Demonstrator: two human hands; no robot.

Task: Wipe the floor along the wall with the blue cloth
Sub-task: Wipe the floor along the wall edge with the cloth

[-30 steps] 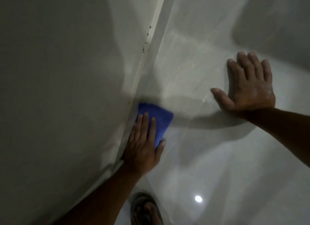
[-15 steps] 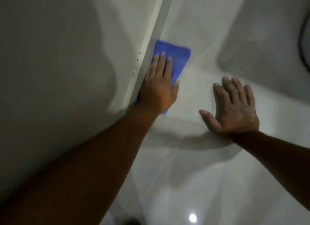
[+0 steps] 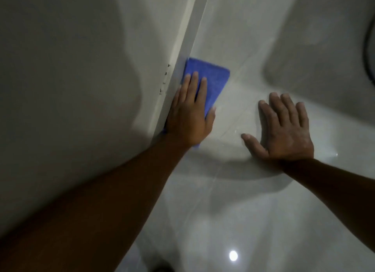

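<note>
A folded blue cloth (image 3: 215, 79) lies flat on the glossy pale tiled floor (image 3: 233, 200), its left edge against the white skirting (image 3: 182, 54) at the foot of the wall (image 3: 71, 79). My left hand (image 3: 189, 113) presses down on the cloth with fingers stretched forward, covering its near half. My right hand (image 3: 284, 129) rests palm-down on the bare floor to the right of the cloth, fingers spread, holding nothing.
A few small dark marks (image 3: 165, 77) dot the skirting's top edge beside the cloth. A dark curved cable or hose (image 3: 368, 48) shows at the far right edge. A ceiling light reflects as a bright spot (image 3: 233, 255) on the near floor.
My left hand has slid the blue cloth forward along the skirting, away from me, then held about level over the last half second. My right hand stays planted on the floor.
</note>
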